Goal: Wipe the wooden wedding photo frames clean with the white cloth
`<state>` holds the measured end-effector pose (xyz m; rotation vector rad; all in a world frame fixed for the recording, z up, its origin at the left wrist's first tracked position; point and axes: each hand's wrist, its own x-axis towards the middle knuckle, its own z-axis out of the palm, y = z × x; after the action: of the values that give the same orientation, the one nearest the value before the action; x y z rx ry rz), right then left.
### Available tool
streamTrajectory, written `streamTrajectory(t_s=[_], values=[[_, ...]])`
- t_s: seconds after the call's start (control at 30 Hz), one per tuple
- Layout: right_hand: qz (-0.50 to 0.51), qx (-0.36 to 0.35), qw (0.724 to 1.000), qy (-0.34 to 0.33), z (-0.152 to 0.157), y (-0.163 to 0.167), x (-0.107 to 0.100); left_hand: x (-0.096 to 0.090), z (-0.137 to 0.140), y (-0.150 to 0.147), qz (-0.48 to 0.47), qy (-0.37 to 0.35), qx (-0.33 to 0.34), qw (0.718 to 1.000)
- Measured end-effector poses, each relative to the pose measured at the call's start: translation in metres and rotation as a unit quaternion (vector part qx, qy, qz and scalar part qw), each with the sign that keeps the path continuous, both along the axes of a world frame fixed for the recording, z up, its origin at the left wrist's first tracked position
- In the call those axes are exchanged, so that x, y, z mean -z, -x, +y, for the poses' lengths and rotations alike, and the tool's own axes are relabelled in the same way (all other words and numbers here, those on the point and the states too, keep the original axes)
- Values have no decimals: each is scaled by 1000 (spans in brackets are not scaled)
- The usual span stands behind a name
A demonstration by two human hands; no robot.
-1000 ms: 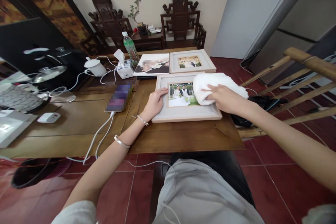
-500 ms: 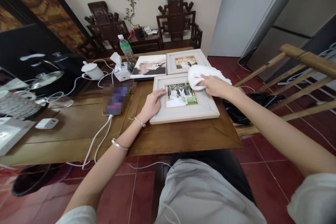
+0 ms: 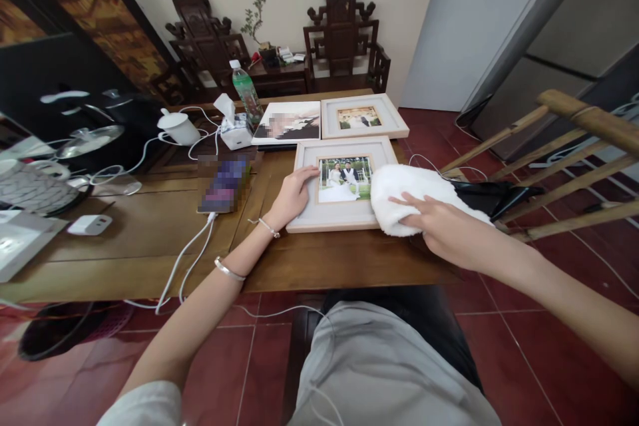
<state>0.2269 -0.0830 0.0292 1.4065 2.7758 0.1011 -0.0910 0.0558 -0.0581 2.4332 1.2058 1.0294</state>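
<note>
A pale wooden picture frame (image 3: 329,220) with a wedding photo (image 3: 344,180) lies face up near the table's front edge. My left hand (image 3: 293,194) rests on its left border, fingers stretched flat toward the photo. My right hand (image 3: 442,226) is closed on a fluffy white cloth (image 3: 402,190). The cloth covers the frame's right side and front right corner, and part of it hangs past the table's right side. Behind lie a second framed photo (image 3: 402,125) and a flat white-edged picture (image 3: 294,108) on a dark item.
On the wooden table (image 3: 164,239), to the left, are a phone (image 3: 222,186) on a white cable, a tissue box (image 3: 237,133), a green-labelled bottle (image 3: 244,88), a lidded white cup (image 3: 178,128) and a charger (image 3: 90,224). A bamboo chair (image 3: 579,113) stands at the right.
My right hand has drawn the cloth from the frame's far right corner toward me and rightward, uncovering the second framed photo. My left hand has stayed on the left border.
</note>
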Motion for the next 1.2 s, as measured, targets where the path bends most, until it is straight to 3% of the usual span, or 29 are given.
streamTrajectory(t_s=[0.13, 0.27, 0.43, 0.53, 0.63, 0.93, 1.2], values=[[-12, 30, 999, 34, -3, 7, -8, 0, 2, 1, 4, 2, 7, 1000], [6, 70, 995, 70, 35, 9, -11, 0, 3, 3, 7, 2, 14, 1000], [31, 84, 995, 41, 91, 8, -6, 2, 3, 4, 14, -4, 13, 1000], [12, 92, 996, 16, 102, 11, -4, 3, 3, 4, 18, -8, 12, 1000], [-3, 77, 997, 2, 88, 12, -3, 2, 2, 3, 19, -12, 7, 1000], [15, 7, 1000, 23, -7, -3, 8, 1, 1, 0, 14, -12, 6, 1000], [-55, 57, 996, 51, -10, 51, -7, 0, 1, 0, 6, -7, -9, 1000]])
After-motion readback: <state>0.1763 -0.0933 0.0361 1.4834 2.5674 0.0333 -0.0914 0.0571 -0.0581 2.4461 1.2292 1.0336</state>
